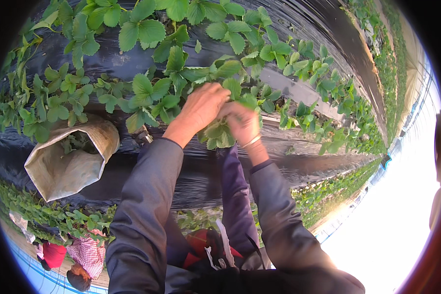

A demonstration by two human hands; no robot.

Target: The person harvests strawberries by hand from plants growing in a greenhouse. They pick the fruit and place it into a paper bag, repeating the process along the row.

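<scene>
Both hands reach into a leafy strawberry plant [218, 134] that grows through black plastic mulch [194, 182]. My left hand [202, 104] is bent over with its fingers curled among the leaves; its fingertips are hidden, so what it grips cannot be seen. Close beside it, my right hand [242, 121] is blurred by motion, its fingers bent towards the left one, with a thin band at the wrist. Leaves surround both hands. To the left, an open woven sack [64, 172] with some wilted leaves inside lies tilted, its mouth facing me.
More strawberry plants [143, 31] run in rows on both sides. Two people crouch at the lower left, one in a checked shirt [90, 253], one in a red top [54, 254]. A blue-edged greenhouse wall [371, 176] curves along the right. My legs [235, 191] stand in the furrow.
</scene>
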